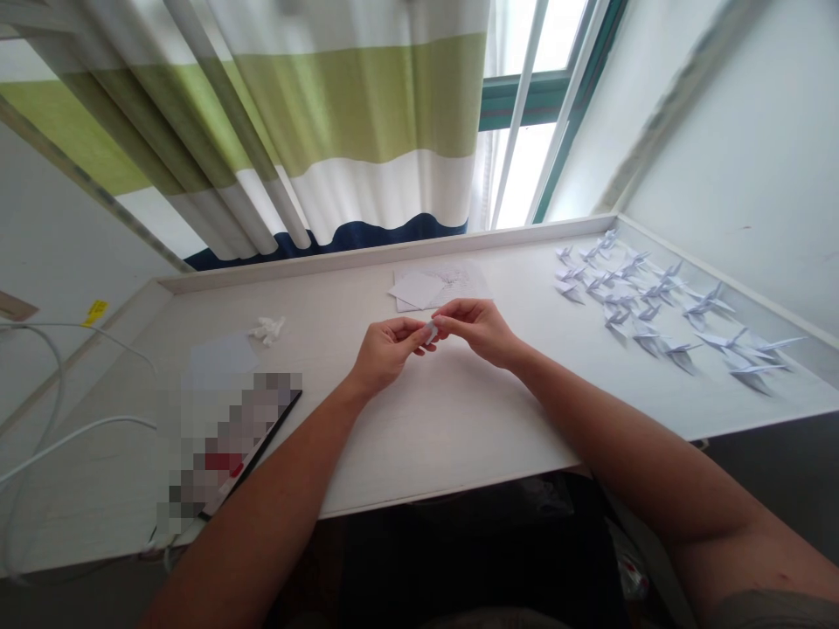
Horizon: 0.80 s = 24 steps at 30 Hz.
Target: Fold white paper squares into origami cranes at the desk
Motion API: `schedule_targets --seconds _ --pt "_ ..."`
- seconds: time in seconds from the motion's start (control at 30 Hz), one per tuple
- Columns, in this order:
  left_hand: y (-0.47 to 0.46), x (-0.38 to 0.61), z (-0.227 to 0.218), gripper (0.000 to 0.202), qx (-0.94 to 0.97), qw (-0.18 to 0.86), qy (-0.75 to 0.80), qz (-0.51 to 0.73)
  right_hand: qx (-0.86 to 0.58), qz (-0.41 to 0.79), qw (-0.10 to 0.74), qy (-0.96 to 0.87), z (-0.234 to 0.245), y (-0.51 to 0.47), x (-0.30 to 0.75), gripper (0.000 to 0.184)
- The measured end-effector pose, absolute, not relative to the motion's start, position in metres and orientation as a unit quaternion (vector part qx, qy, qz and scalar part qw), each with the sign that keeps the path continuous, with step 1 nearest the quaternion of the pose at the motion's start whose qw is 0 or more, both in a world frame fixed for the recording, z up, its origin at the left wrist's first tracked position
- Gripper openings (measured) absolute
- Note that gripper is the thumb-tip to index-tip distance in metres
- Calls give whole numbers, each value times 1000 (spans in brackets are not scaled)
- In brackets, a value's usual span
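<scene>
A small piece of folded white paper (431, 332) is pinched between my two hands, above the middle of the desk. My left hand (388, 351) grips it from the left, fingers curled around its lower side. From the right, my right hand (477, 330) holds its upper edge between thumb and fingers. Much of the paper is hidden by the fingers, so its folds cannot be made out. Just beyond the hands, loose white paper squares (417, 289) lie on a flat printed sheet or booklet (468, 281).
Several folded paper cranes (646, 336) stand on the right of the white desk (419, 445). At left lie crumpled white tissue (267, 330), a pale sheet (223, 356), a blurred-out dark-edged device (242, 445) and white cables (79, 441). A raised rim (393, 253) runs along the back, below a curtain (354, 114).
</scene>
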<state>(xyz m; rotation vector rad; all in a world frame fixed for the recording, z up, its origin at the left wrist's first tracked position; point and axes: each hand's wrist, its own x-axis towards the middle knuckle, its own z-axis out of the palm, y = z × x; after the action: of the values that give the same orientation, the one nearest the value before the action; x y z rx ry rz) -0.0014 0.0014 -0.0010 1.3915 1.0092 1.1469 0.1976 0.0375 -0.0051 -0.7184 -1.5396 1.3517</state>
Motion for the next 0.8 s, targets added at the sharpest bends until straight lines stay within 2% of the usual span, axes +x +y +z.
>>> schedule_targets --seconds 0.13,0.33,0.57,0.7,0.8 --pt "2 -1 -3 37 581 515 420 471 -290 554 476 -619 -6 38 197 39" --pt "1 -1 -5 39 584 504 425 473 -290 578 447 -618 -8 39 197 38" --pt "1 0 -6 38 587 519 426 453 -308 531 460 -641 -9 38 196 44" --pt "5 0 -9 41 562 517 429 483 -329 509 483 -632 -12 39 192 50" --pt "7 -1 -11 45 530 519 442 505 -360 449 513 -637 -16 37 190 51"
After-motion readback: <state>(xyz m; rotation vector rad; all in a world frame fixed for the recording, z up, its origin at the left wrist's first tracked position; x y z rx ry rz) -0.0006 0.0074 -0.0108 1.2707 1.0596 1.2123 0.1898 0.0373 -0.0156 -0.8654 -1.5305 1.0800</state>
